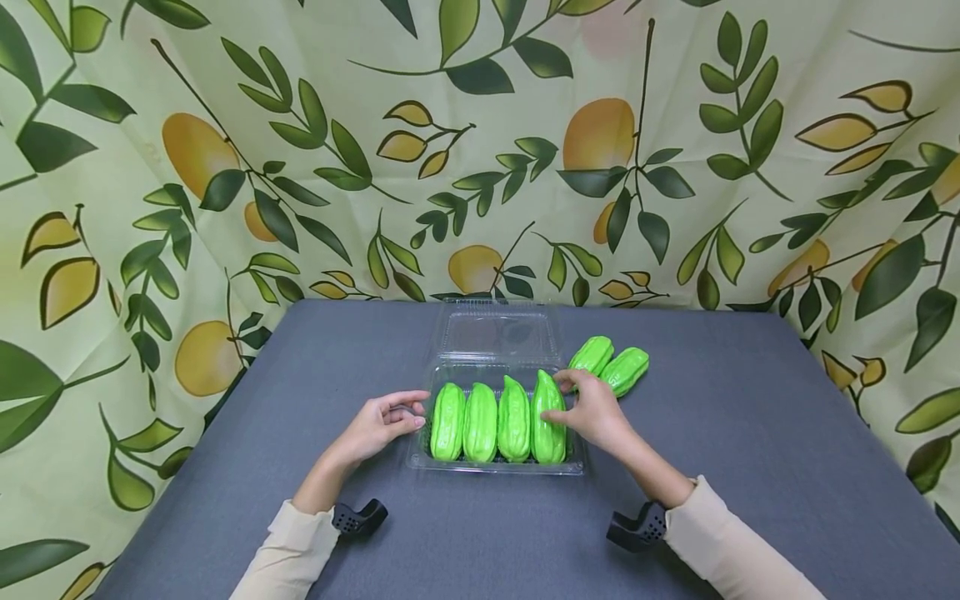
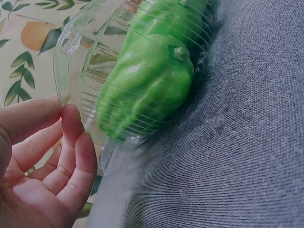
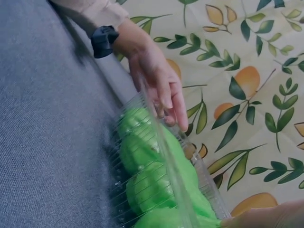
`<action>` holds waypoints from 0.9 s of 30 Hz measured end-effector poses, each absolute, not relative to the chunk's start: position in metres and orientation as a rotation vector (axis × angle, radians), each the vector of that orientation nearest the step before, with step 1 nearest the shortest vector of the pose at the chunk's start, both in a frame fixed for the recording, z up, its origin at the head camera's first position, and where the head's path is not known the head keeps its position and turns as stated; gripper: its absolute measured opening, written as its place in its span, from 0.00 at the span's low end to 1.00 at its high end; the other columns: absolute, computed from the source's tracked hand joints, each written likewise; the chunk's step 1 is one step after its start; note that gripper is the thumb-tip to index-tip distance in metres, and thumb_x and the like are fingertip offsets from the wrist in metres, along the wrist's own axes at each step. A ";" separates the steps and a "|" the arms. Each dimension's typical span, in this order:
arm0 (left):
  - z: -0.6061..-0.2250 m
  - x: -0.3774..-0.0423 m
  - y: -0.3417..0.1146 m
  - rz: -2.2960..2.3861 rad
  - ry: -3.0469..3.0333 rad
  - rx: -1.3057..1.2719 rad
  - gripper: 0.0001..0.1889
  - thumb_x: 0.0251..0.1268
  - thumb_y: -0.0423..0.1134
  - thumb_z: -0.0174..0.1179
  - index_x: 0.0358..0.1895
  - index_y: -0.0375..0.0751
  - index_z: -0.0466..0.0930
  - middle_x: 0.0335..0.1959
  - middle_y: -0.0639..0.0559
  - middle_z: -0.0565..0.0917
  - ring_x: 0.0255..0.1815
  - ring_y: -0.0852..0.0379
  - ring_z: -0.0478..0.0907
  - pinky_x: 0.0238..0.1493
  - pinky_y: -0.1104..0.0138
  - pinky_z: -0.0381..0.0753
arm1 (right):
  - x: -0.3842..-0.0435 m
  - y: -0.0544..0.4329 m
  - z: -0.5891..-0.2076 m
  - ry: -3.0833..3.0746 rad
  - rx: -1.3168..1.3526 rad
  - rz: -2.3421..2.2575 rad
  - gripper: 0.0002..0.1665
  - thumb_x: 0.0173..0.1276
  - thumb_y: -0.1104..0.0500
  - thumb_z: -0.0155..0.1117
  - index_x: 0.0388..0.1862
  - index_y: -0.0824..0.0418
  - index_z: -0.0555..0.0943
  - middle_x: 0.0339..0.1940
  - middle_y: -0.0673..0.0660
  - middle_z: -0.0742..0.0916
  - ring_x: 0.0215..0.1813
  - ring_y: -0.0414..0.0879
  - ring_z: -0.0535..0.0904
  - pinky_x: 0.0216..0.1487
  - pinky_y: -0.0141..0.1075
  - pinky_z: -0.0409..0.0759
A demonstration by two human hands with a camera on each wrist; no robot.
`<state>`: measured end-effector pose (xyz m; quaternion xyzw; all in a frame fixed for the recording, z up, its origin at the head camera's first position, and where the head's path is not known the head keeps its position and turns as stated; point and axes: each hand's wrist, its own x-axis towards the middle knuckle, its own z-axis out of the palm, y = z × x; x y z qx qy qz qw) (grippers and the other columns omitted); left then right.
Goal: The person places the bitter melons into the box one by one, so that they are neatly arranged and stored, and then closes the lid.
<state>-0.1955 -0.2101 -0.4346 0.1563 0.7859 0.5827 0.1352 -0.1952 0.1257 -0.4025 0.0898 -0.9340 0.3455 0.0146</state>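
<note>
A clear plastic clamshell box (image 1: 495, 469) lies open on the table with several bright green, ridged bitter gourds (image 1: 480, 423) side by side in it. My left hand (image 1: 375, 429) is at the box's left side; in the left wrist view its thumb and fingers pinch the clear rim (image 2: 64, 80). At the right end of the row, my right hand (image 1: 596, 408) holds the last bitter gourd (image 1: 550, 437) between thumb and fingers, its pointed tip toward the back. In the right wrist view only a little of that hand shows, at the lower right corner.
The box's clear lid (image 1: 498, 333) is folded back behind it. Two more bitter gourds (image 1: 625, 372) lie on the grey cloth (image 1: 712, 433) just beyond my right hand. A leaf-and-fruit patterned curtain (image 1: 480, 167) hangs along the table's back edge.
</note>
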 end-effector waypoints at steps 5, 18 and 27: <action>-0.436 -0.196 -0.211 1.688 2.280 0.449 0.25 0.66 0.30 0.58 0.64 0.24 0.67 0.51 0.25 0.74 0.36 0.73 0.79 0.41 0.76 0.80 | -0.195 0.123 -0.408 -2.883 0.308 0.999 0.30 0.50 0.58 0.78 0.50 0.70 0.81 0.44 0.65 0.84 0.38 0.54 0.81 0.44 0.46 0.80; -0.437 -0.196 -0.210 1.692 2.274 0.454 0.25 0.66 0.30 0.58 0.64 0.23 0.67 0.51 0.25 0.74 0.36 0.74 0.79 0.42 0.76 0.80 | -0.196 0.127 -0.419 -2.742 0.392 0.984 0.18 0.51 0.59 0.77 0.40 0.66 0.85 0.38 0.61 0.85 0.29 0.44 0.76 0.33 0.35 0.76; -0.437 -0.196 -0.211 1.695 2.273 0.458 0.26 0.65 0.30 0.58 0.65 0.22 0.66 0.51 0.23 0.74 0.36 0.74 0.79 0.42 0.75 0.81 | -0.199 0.141 -0.423 -2.596 0.369 1.232 0.11 0.54 0.66 0.73 0.36 0.68 0.84 0.27 0.59 0.85 0.25 0.28 0.67 0.27 0.26 0.70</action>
